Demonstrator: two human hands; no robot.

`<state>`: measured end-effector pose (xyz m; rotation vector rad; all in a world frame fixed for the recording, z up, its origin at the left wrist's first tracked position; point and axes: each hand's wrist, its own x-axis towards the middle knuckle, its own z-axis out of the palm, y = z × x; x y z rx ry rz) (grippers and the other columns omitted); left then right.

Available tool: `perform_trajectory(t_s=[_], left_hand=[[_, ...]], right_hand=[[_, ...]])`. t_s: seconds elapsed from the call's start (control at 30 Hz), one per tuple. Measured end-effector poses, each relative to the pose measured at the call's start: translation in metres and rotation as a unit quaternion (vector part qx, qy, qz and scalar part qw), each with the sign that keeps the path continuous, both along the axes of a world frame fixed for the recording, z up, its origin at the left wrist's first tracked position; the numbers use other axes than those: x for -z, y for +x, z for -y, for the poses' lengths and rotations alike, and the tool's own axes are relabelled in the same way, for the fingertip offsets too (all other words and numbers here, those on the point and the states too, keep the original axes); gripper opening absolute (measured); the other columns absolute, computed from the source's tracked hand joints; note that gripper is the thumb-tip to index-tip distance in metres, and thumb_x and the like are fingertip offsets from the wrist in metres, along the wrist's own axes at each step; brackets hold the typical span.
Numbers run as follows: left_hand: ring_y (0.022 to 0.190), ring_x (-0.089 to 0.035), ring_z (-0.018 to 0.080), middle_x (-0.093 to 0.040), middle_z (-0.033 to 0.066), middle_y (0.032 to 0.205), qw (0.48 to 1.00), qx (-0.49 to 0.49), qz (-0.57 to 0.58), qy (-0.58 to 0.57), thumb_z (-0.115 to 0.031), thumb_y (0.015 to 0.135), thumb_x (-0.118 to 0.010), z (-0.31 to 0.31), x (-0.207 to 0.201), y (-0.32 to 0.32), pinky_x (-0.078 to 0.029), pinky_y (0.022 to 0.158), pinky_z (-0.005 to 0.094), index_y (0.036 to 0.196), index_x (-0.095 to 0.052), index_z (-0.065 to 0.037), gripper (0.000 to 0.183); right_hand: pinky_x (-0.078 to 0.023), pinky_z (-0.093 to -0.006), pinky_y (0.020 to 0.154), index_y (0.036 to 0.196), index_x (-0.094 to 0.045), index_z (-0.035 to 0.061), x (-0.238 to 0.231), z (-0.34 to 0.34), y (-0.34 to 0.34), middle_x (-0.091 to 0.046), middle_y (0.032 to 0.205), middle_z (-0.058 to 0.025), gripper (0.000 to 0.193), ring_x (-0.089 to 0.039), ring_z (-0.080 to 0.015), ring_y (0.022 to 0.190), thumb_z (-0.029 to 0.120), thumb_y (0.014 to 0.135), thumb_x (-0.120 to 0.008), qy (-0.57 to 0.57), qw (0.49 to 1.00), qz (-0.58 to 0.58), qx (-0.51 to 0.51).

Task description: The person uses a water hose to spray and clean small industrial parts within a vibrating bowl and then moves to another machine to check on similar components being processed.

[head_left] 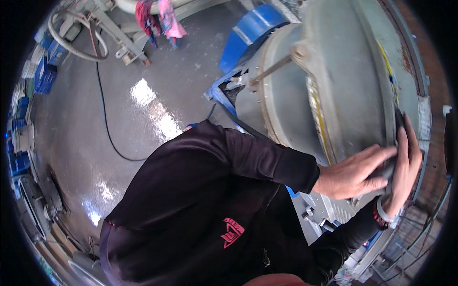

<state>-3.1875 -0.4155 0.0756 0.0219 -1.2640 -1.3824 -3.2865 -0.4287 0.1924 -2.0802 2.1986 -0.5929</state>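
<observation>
My left hand [350, 175] reaches right across the front of a big grey-green rounded metal drum [348, 76]. Its fingers and thumb close around a dark, flat piece [387, 172] at the drum's right rim; the exact kind cannot be made out. My right hand [406, 164], with a white band and a dark red beaded bracelet at the wrist, lies against the same piece from the other side. Its fingers point up along the rim, pressed to the dark material. Both palms are hidden, as is most of the piece.
A blue curved guard [250, 35] and a metal arm [272, 70] are fixed beside the drum. Floor-level cable [107, 121] crosses the grey floor at left. Rags [167, 21] hang from a frame at the top. Blue bins [45, 76] line the far left.
</observation>
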Motion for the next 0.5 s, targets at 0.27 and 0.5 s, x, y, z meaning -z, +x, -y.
perform_trajectory(t_s=[0.27, 0.5], left_hand=[[0.094, -0.051, 0.0270, -0.050, 0.0123, 0.099, 0.949, 0.147, 0.235, -0.153, -0.018, 0.084, -0.051, 0.028, 0.127, 0.116, -0.043, 0.078, 0.0362, 0.108, -0.050, -0.004, 0.027], [0.079, -0.055, 0.0338, -0.057, 0.0184, 0.081, 0.844, 0.172, 0.496, -0.107, -0.017, 0.086, -0.046, 0.036, 0.206, 0.193, -0.044, 0.068, 0.0408, 0.093, -0.053, -0.001, 0.019]], right_hand=[[-0.023, -0.0345, 0.100, 0.130, -0.030, -0.0025, 0.018, 0.004, -0.019, -0.035, 0.130, -0.0198, 0.063, -0.036, -0.0270, 0.118, 0.025, 0.075, -0.043, 0.001, 0.959, 0.275, 0.068], [-0.024, -0.0349, 0.100, 0.126, -0.035, -0.0064, 0.024, -0.002, 0.025, -0.040, 0.126, -0.0190, 0.061, -0.039, -0.0274, 0.116, 0.028, 0.075, -0.043, -0.017, 0.925, 0.361, 0.121]])
